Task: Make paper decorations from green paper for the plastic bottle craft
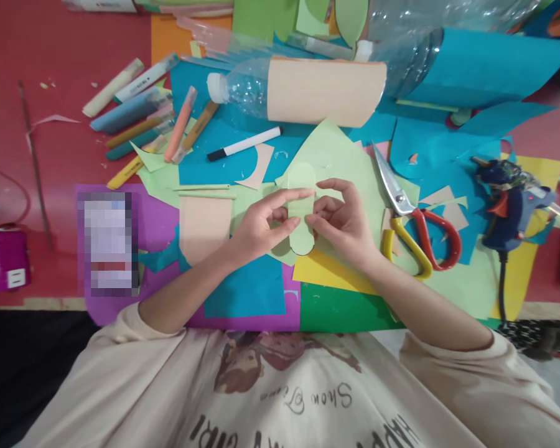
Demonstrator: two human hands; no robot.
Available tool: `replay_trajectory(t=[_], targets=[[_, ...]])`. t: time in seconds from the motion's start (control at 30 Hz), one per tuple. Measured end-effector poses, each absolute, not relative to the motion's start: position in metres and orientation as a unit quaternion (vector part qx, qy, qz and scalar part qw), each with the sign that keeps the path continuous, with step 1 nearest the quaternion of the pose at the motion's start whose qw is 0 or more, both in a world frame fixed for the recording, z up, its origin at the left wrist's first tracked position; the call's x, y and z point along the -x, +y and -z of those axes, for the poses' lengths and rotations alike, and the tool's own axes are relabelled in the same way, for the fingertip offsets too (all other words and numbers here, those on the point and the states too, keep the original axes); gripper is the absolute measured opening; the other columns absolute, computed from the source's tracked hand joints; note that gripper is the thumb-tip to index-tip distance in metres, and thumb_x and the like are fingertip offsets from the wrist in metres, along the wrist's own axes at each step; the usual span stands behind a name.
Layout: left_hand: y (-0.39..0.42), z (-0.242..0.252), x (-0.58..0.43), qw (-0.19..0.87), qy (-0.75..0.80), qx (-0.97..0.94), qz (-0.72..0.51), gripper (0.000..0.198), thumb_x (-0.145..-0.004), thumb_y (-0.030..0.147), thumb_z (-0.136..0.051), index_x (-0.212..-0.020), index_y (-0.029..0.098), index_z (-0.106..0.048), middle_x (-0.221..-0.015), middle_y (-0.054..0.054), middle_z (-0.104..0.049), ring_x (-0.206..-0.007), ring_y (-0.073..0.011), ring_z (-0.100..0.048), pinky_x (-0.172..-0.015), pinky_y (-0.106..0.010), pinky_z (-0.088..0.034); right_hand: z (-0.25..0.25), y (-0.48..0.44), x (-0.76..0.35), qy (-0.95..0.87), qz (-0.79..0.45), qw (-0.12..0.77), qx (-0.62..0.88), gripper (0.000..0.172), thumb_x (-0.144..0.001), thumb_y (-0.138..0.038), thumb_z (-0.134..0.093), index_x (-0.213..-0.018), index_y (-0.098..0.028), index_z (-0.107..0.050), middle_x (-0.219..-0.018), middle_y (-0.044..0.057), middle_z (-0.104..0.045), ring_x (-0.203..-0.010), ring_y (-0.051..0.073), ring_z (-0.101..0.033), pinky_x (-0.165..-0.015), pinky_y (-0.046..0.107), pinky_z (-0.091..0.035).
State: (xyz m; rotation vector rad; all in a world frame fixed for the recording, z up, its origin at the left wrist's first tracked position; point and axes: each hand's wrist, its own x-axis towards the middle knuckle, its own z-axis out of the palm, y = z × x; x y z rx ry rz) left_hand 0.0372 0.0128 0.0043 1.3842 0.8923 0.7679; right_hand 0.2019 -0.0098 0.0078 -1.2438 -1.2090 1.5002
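A pale green paper strip with rounded ends (302, 238) is held upright in the middle of the view. My left hand (270, 218) pinches it from the left, thumb low and index finger stretched across its front. On the other side, my right hand (340, 218) has its thumb and fingertips at the strip's right edge, index finger raised and curved. Beneath both hands lies a larger pale green sheet (345, 162). Red-and-yellow-handled scissors (404, 208) rest just right of my right hand, blades pointing away.
A plastic bottle wrapped in peach paper (326, 92) lies beyond the hands, near a bottle with blue paper (490, 68). A blue glue gun (506, 205) is at the right. Several markers (130, 118), a white pen (245, 144) and a phone (108, 242) are on the left.
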Motion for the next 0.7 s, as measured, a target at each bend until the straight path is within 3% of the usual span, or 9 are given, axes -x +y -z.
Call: replay_trajectory(t=[0.13,0.23,0.3,0.37,0.43,0.53,0.7], targets=[[0.014,-0.002,-0.036,0.618,0.4,-0.584,-0.34,0.037,-0.081,0.019,-0.059,-0.118,0.02,-0.061,-0.127,-0.007,-0.062,-0.058,-0.0025,-0.052,-0.051,-0.014,-0.044,-0.029,-0.019,-0.218,-0.617,-0.438,0.322,0.57,0.04,-0.08,-0.032,-0.063,-0.114,-0.026,-0.042,-0.086,-0.001,-0.057,-0.062,0.012,-0.059,-0.051,0.027,-0.05],[0.014,-0.001,-0.035,0.617,0.406,-0.579,-0.345,0.036,-0.08,0.018,-0.058,-0.116,0.02,-0.061,-0.127,-0.007,-0.062,-0.052,-0.0008,-0.043,-0.05,-0.015,-0.042,-0.049,-0.029,-0.255,-0.652,-0.241,0.285,0.661,0.01,-0.081,-0.031,-0.06,-0.087,-0.024,-0.056,-0.079,0.002,-0.062,-0.065,0.014,-0.061,-0.059,0.029,-0.05],[0.014,-0.001,-0.034,0.619,0.405,-0.578,-0.345,0.037,-0.08,0.017,-0.058,-0.117,0.02,-0.061,-0.127,-0.007,-0.061,-0.052,-0.0007,-0.042,-0.05,-0.015,-0.041,-0.058,-0.035,-0.291,-0.572,-0.116,0.25,0.773,0.009,-0.08,-0.03,-0.059,-0.076,-0.023,-0.055,-0.075,0.005,-0.062,-0.063,0.016,-0.059,-0.056,0.032,-0.046],[0.014,-0.002,-0.034,0.62,0.405,-0.578,-0.343,0.037,-0.08,0.017,-0.057,-0.117,0.02,-0.06,-0.127,-0.008,-0.061,-0.052,-0.0009,-0.043,-0.049,-0.015,-0.04,-0.062,-0.039,-0.328,-0.463,-0.011,0.141,0.875,0.018,-0.075,-0.029,-0.062,-0.068,-0.026,-0.046,-0.065,0.004,-0.057,-0.059,0.019,-0.053,-0.054,0.035,-0.039],[0.015,-0.002,-0.034,0.62,0.404,-0.581,-0.339,0.037,-0.081,0.018,-0.057,-0.117,0.019,-0.06,-0.127,-0.008,-0.061,-0.054,-0.0014,-0.045,-0.05,-0.015,-0.041,-0.06,-0.041,-0.358,-0.39,-0.028,0.047,0.919,0.032,-0.069,-0.033,-0.068,-0.063,-0.028,-0.036,-0.056,0.001,-0.048,-0.05,0.019,-0.044,-0.049,0.034,-0.032],[0.016,-0.003,-0.034,0.617,0.402,-0.587,-0.335,0.037,-0.08,0.017,-0.056,-0.117,0.019,-0.06,-0.127,-0.008,-0.061,-0.056,-0.0019,-0.047,-0.052,-0.016,-0.042,-0.053,-0.038,-0.38,-0.341,-0.15,-0.03,0.928,0.025,-0.068,-0.033,-0.065,-0.06,-0.028,-0.042,-0.051,0.0,-0.045,-0.048,0.019,-0.041,-0.05,0.035,-0.033],[0.016,-0.002,-0.034,0.611,0.405,-0.593,-0.334,0.036,-0.081,0.018,-0.056,-0.116,0.019,-0.06,-0.127,-0.008,-0.061,-0.056,-0.0019,-0.047,-0.054,-0.016,-0.043,-0.042,-0.045,-0.385,-0.329,-0.148,0.079,0.929,0.007,-0.064,-0.029,-0.053,-0.062,-0.026,-0.047,-0.056,0.002,-0.047,-0.05,0.018,-0.043,-0.049,0.035,-0.034]])
